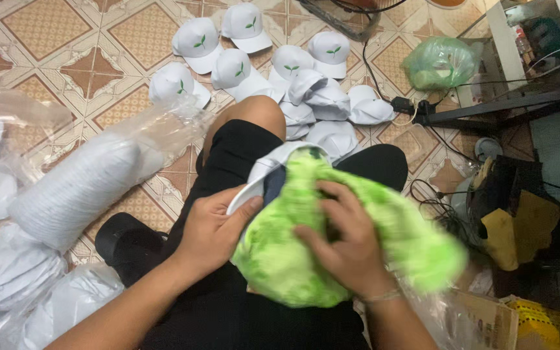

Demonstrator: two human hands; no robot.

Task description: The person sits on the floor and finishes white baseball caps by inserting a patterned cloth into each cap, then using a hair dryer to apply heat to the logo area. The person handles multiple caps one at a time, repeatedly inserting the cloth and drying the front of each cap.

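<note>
The person sits on a patterned tile floor (66, 71), lap hemmed in on most sides: clear plastic bags of stacked white caps (79, 188) crowd the left edge, a loose spread of finished white caps with a green leaf emblem (254, 65) lies just past the knee (254, 113), and a black cable with a plug block (402, 104) runs to the right of that spread. A green plastic bag (441, 61) sits near the top right beside a metal stand (500, 107), and a dark bag with yellowish material (520, 220) and a cardboard box (481, 317) close off the right side. Bare tile shows mainly at the upper left; room for movement on the lap itself is narrow. The white cap (273, 162) rests on the black-clad thighs, its white brim edge and a dark inner band showing at the upper left. A bright green fuzzy cloth (293, 259), mottled pale and vivid green and blurred at its right end, covers most of the cap. The bundle's long axis runs from upper left to lower right, the brim pointing toward the knee. The left hand (212, 230) clasps the brim edge, thumb laid over it. The right hand (341, 240) presses onto the green cloth with fingers curled into it, gripping the fabric.
</note>
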